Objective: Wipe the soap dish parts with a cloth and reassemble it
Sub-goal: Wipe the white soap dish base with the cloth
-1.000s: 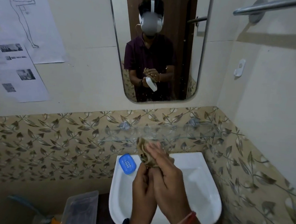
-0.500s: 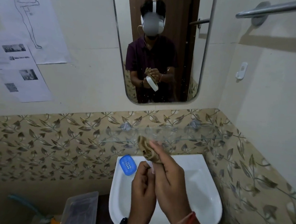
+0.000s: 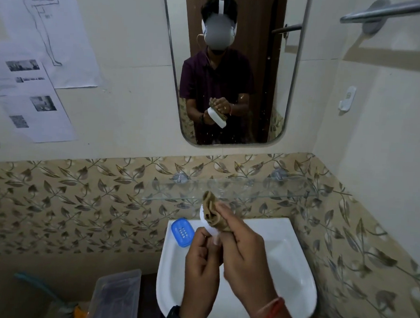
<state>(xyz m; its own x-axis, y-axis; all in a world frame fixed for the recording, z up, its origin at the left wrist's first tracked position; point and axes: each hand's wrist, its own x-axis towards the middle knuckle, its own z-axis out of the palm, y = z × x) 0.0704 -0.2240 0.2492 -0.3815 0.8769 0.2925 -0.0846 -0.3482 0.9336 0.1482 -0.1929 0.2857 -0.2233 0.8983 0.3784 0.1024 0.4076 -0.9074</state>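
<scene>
The white soap dish part (image 3: 206, 223) is mostly hidden behind cloth (image 3: 212, 211) and hands

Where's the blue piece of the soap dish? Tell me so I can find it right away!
Find the white sink under the mirror. On its back left corner, just left of the left hand, lies the blue piece. It is the only bright blue thing there, a rounded tray with small holes in its middle.

A white sink (image 3: 293, 269) sits below a glass shelf (image 3: 251, 188) on leaf-patterned tiles (image 3: 66, 199); above the sink hangs a mirror (image 3: 291, 65), left of it printed papers (image 3: 37, 74), right of it a towel bar (image 3: 390, 10), lower left a clear plastic bin (image 3: 117, 298)
</scene>
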